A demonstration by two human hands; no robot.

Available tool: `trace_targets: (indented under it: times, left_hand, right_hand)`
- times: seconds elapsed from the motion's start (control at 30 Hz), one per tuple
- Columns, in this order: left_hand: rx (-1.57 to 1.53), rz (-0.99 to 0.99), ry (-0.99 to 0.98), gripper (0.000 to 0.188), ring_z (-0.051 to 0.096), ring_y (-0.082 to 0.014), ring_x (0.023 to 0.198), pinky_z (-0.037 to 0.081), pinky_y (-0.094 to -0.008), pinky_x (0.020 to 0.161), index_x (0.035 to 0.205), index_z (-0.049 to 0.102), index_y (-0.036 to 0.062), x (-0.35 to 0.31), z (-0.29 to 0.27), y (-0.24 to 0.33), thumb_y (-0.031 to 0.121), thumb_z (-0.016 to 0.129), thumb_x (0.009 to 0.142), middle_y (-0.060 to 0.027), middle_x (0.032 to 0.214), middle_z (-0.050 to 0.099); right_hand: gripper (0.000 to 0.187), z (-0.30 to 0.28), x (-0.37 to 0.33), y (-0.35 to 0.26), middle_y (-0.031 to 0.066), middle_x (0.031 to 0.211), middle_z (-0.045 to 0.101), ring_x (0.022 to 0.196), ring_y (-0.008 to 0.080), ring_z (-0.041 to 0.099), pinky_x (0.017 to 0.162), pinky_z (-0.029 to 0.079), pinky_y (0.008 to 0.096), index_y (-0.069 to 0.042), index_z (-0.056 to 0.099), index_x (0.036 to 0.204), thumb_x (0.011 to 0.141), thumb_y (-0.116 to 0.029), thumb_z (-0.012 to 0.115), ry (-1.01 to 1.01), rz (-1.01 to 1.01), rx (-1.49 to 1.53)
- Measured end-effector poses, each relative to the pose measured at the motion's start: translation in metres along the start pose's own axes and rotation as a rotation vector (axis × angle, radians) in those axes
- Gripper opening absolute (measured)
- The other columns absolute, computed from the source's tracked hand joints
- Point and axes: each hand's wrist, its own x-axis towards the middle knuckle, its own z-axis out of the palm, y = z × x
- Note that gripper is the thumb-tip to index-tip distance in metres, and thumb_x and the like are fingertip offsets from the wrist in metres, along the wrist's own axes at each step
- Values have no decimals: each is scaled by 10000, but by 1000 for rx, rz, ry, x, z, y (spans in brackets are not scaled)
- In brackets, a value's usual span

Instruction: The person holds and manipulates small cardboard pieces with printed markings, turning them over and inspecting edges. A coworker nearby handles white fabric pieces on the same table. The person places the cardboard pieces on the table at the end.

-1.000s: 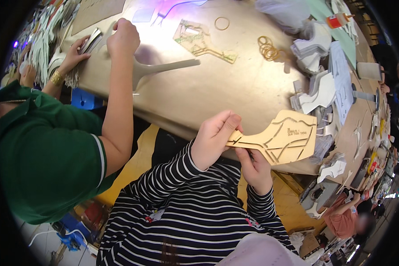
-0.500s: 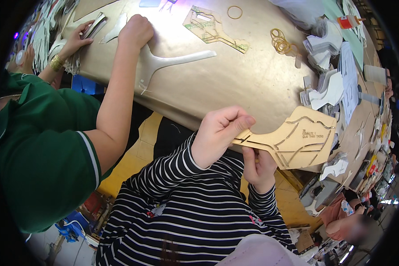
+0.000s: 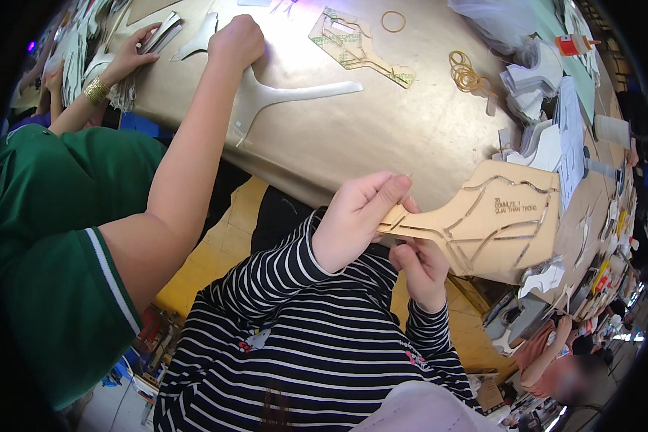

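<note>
A flat tan template, with a narrow handle-like end, a wide blade, curved slots and small print on its face, is held out over the table's near edge. My left hand pinches the narrow end, thumb on top. Below the template's lower edge, my right hand is curled with its thumb bent; its other fingertips go behind the template and are partly hidden. On the table ahead lies a similar slotted template with green markings.
To my left, a co-worker in a green shirt has a hand on a white Y-shaped piece. Rubber bands, stacks of pale cut pieces and a red-and-white bottle lie on the table's right side.
The template has tilted a little, its wide end shifting right and up. My left thumb has straightened along the narrow end. The whole view has shifted slightly.
</note>
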Motion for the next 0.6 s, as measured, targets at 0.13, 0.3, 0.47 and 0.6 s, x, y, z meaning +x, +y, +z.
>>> trace_targets:
  times: [0.13,0.3,0.47,0.6]
  left_hand:
    - [-17,-15,-28,377,524,-37,535,409,-159,480,845,599,-11,0,1,-4,304,457,994,-6,634,577]
    - [131,69,39,393,547,-69,554,431,-190,529,809,629,-28,0,4,-5,279,463,991,-36,666,627]
    - [366,130,132,395,576,-100,568,451,-235,565,778,654,-23,0,4,-2,259,465,980,-70,628,627]
    - [420,133,163,400,576,-115,559,451,-246,563,782,661,-14,-3,6,0,269,457,979,-83,612,619]
  right_hand:
    - [391,-2,1,-2,44,789,517,608,108,445,540,359,228,77,419,1305,927,-8,476,-17,115,90]
    - [455,-5,4,-6,95,1174,609,1029,169,566,909,430,272,-50,506,1318,878,-87,615,-51,174,-60]
    - [311,-2,-1,1,89,987,601,838,154,554,748,436,268,24,554,1183,879,-28,596,22,157,47]
    - [304,-4,-4,2,126,1076,642,929,189,611,834,474,297,22,589,1161,870,-53,631,25,191,48]
